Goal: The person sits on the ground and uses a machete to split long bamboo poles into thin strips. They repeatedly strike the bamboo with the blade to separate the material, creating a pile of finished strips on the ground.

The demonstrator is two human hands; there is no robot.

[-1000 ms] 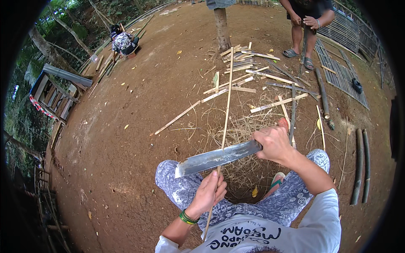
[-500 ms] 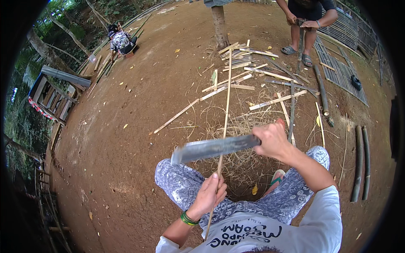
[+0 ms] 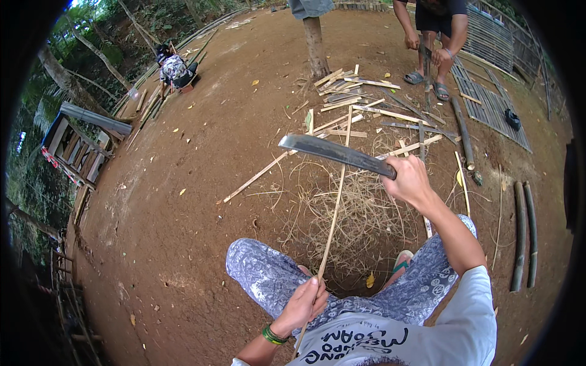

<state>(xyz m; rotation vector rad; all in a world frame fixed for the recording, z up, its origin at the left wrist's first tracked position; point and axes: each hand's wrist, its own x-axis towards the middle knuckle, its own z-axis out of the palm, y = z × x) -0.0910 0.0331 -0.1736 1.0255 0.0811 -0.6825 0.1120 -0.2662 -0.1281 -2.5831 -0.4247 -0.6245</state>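
My left hand (image 3: 301,305) is closed around the lower part of a long, thin bamboo strip (image 3: 332,229), which slants away from my lap, its far end beyond the blade. My right hand (image 3: 410,183) grips the handle of a machete (image 3: 332,151). Its dark, slightly curved blade points left and crosses the upper part of the strip; whether they touch I cannot tell. Between my bent knees lies a heap of thin, curly bamboo shavings (image 3: 357,222) on the bare soil.
Split bamboo pieces (image 3: 342,100) lie scattered ahead, beside a tree trunk (image 3: 315,49). Two dark bamboo poles (image 3: 517,238) rest at my right. Another person (image 3: 433,43) works with a blade on an upright piece at far right, near a slatted panel (image 3: 485,104). Someone (image 3: 177,67) squats at far left.
The machete has moved away from me along the strip, with my right hand going up and slightly right. The strip's far end has come nearer, while my left hand has lowered slightly.
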